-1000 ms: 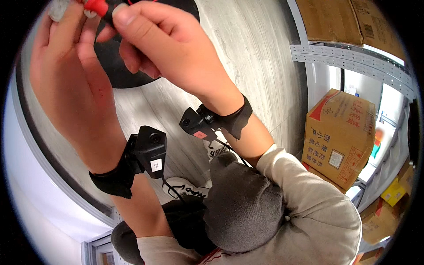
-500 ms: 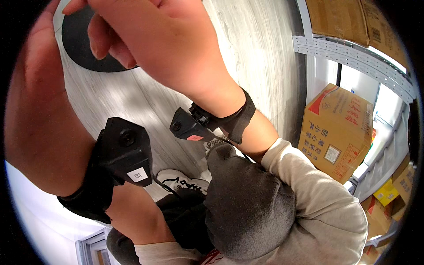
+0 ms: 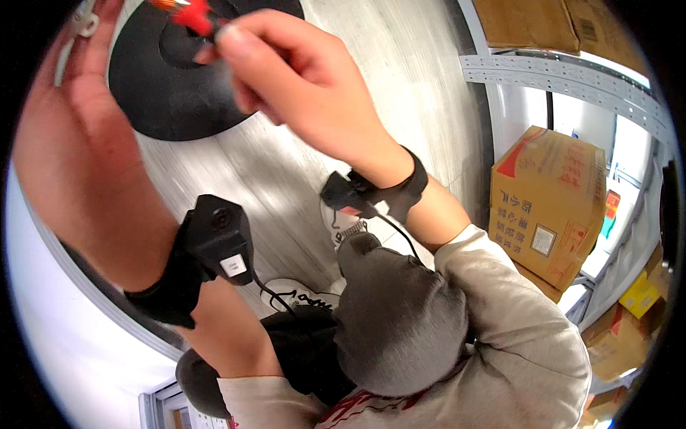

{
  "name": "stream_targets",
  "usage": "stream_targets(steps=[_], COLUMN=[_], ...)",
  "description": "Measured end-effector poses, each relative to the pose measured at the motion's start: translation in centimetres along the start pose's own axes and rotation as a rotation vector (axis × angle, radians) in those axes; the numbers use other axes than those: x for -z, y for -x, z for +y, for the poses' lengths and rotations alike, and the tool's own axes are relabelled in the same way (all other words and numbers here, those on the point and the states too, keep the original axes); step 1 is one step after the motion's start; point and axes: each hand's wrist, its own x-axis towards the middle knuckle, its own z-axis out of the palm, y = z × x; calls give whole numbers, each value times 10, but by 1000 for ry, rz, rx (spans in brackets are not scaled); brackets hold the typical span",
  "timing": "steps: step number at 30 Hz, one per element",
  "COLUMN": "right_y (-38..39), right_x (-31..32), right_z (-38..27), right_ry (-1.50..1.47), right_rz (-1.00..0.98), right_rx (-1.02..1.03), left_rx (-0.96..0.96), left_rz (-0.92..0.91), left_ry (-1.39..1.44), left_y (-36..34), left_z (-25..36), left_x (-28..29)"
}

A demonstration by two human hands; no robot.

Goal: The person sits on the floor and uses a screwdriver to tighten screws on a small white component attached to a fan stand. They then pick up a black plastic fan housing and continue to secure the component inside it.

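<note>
My right hand [image 3: 300, 93], slightly blurred, pinches a small red-and-black item [image 3: 194, 20] with orange tips near the top edge. At the far left my left hand [image 3: 93, 150] is raised palm towards the middle, with a white plastic piece [image 3: 87, 23] between its fingers; the fingertips are cut off by the frame's edge. The two hands are apart. Each wrist wears a black strap with a boxy black device and cord, the left one [image 3: 219, 239] lower in view and the right one [image 3: 346, 193] near the middle.
A round black mat [image 3: 150, 100] lies on the pale floor [image 3: 421, 100] beyond my hands. At the right, metal shelving [image 3: 543, 75] bears cardboard boxes [image 3: 539, 200] and a yellow box [image 3: 636, 297]. A white wall [image 3: 71, 329] curves along the lower left. My shoes and knees show below.
Since half a second ago my right hand has shifted right, bringing the red-and-black item back into view. Compared with a second ago, my left hand sits further left and more mat shows between the hands.
</note>
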Motion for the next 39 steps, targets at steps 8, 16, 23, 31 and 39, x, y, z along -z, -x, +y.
stream_targets(steps=[8, 16, 23, 31, 39], right_y=[55, 158, 271, 317, 313], right_x=[99, 226, 347, 496, 588], right_z=[11, 77, 161, 250, 305], right_ry=[241, 174, -82, -200, -147], right_rz=[92, 581, 1210, 1642, 1790], right_rx=[-121, -411, -605, -587, -741], left_rx=[-67, -127, -447, -468, -528], left_rz=[207, 341, 442, 501, 554], left_ry=[25, 84, 3, -73, -205], left_y=[13, 12, 5, 5, 30], left_z=[17, 11, 24, 38, 49], left_x=[-37, -41, -24, -3, -52])
